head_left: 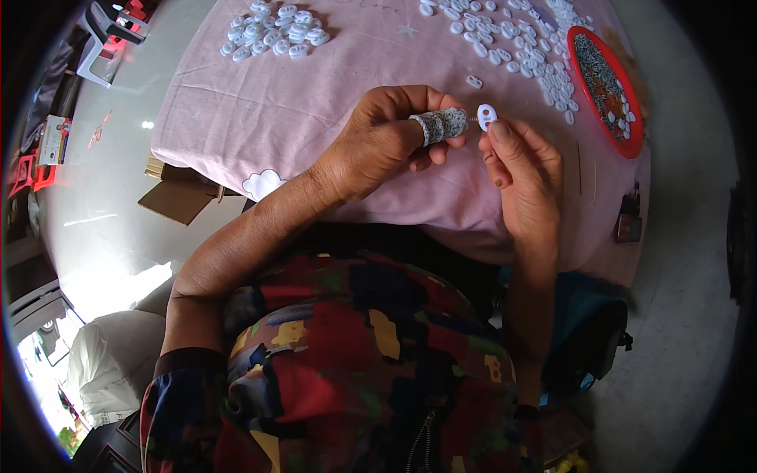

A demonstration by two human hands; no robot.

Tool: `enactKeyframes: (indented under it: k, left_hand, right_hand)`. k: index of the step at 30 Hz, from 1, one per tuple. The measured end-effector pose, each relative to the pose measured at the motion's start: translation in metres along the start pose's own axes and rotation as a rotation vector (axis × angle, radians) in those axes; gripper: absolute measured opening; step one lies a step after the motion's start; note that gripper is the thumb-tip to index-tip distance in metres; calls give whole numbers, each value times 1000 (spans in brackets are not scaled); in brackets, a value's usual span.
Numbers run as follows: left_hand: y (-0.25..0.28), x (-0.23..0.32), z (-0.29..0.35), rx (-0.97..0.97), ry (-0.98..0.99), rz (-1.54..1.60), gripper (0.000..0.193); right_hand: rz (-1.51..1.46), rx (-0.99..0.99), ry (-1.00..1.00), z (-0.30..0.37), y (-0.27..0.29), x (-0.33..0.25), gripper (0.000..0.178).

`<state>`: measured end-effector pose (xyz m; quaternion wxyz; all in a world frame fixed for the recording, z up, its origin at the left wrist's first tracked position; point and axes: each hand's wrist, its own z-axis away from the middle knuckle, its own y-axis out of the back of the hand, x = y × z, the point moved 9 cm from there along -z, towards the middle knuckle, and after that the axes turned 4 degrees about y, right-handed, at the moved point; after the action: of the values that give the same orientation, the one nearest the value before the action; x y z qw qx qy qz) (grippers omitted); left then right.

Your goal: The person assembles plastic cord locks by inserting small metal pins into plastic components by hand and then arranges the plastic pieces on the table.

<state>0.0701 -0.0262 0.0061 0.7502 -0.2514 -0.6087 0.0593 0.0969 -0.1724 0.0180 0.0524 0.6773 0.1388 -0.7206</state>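
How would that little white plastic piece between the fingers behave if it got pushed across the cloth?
The white piece looks small and thin, so probably light and stiff. It seems flat, so likely slides rather than rolls on the pink cloth. The right hand pinches it by the edge; it may slip easily.

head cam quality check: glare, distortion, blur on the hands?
Head view: strong fisheye, black vignette at the rim; glare blows out the floor at left; left hand and right hand evenly lit and fairly sharp, the small white piece slightly overexposed; pink cloth edges curve.
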Motion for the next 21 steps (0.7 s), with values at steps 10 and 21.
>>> enactKeyframes:
  k: [10,21]
  left_hand:
    - [-2,0,1,14,30,-32,22]
    - [1,1,1,28,7,29,26]
  right_hand:
    - [15,1,21,0,-1,-1,20]
    - [83,-10,105,1,-7,-11,18]
